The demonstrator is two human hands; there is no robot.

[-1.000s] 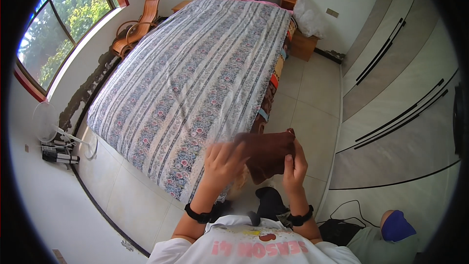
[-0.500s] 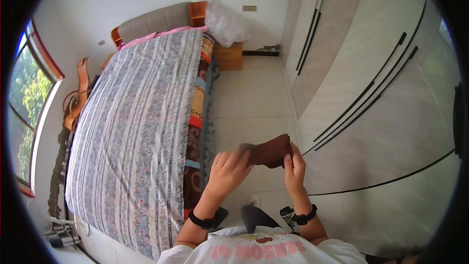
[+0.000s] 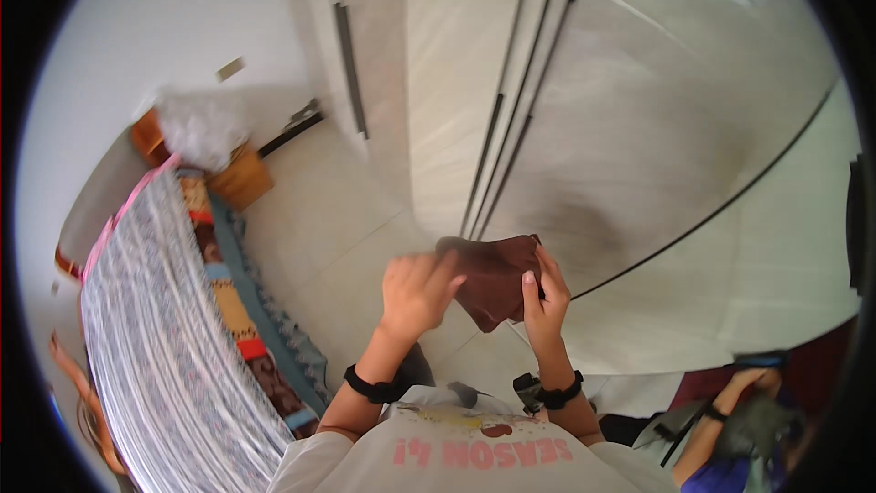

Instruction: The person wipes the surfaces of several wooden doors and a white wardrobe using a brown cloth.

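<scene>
A dark brown cloth (image 3: 495,285), soft and roughly square, hangs in front of my body with a corner pointing down. My right hand (image 3: 546,299) is closed on its right edge, thumb on the near face and fingers behind. At the cloth's left edge is my left hand (image 3: 418,292), palm down, with a gap between thumb and forefinger. Its fingertips are blurred by motion and overlap the cloth's edge; whether they touch it is unclear. Both wrists wear black bands.
A bed (image 3: 182,310) with a striped cover stands at the left, a wooden nightstand (image 3: 242,178) by its head. Tall pale wardrobe doors (image 3: 639,128) with black handles rise ahead and right. Another person's arm (image 3: 716,420) shows at the lower right.
My view has turned right, bringing the wardrobe to the middle and another person into sight. The cloth is spread wider and hangs lower. My left hand has loosened at its left edge.
</scene>
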